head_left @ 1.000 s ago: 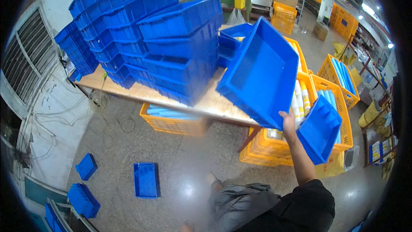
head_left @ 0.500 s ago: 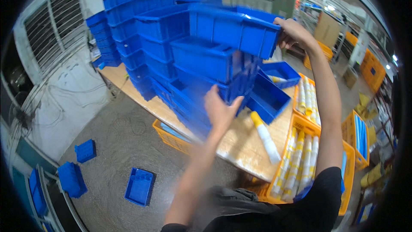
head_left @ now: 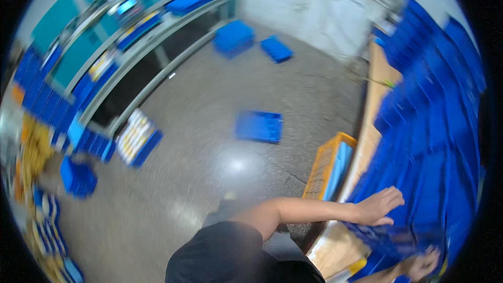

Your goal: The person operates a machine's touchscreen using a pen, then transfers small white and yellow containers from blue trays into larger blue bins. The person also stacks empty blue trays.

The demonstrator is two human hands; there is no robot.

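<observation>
View swung left since half a second ago; blue bins (head_left: 419, 126) stacked on the counter (head_left: 335, 243) now stand to my right. My left hand (head_left: 380, 207) is spread near them, gripping nothing; right hand (head_left: 422, 266) blurred, grip unclear. Blind sideways knock could topple them.

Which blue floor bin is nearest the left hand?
The mid-floor blue bin, left of the orange crate; the other floor bins lie farther from the left hand, near the white wall or farther left.
</observation>
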